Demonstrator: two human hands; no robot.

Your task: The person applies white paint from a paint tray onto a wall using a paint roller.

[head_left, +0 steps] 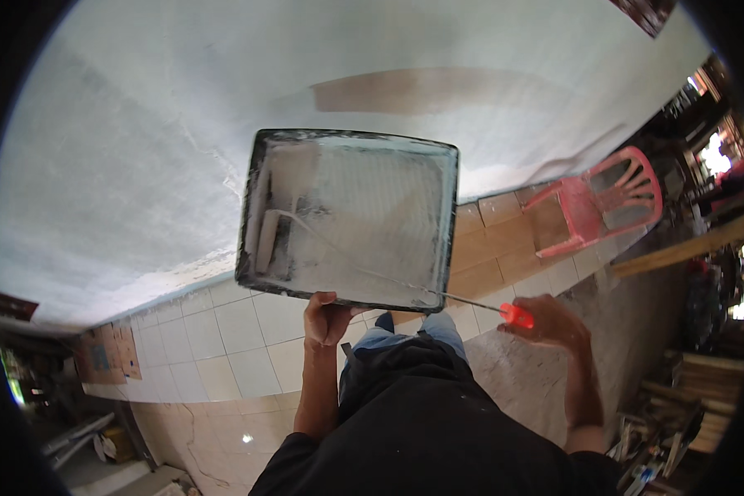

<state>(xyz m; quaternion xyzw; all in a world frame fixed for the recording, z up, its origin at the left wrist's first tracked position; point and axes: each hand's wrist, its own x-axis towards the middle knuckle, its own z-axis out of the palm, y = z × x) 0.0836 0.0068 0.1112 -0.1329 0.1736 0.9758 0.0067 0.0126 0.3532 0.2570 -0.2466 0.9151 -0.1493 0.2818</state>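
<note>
A black-rimmed paint tray (380, 186), smeared with whitish paint, is held up in front of my body. My left hand (323, 321) grips its near edge, with the thumb over the rim and the other fingers mostly hidden beneath. In my right hand (551, 321), closed round the red handle, is a paint roller (517, 315). Its thin metal rod crosses the tray's near right corner. The pale roller head (267, 240) lies inside the tray along the left side, coated in paint.
A wall (140, 157) with patchy whitish paint rises ahead, showing one brownish patch (405, 89). Pale floor tiles (215, 331) run along its foot, with brown cardboard (492, 248) laid on the right part. A red plastic chair (595, 202) stands at the right. Stacked wood (703, 388) lies at lower right.
</note>
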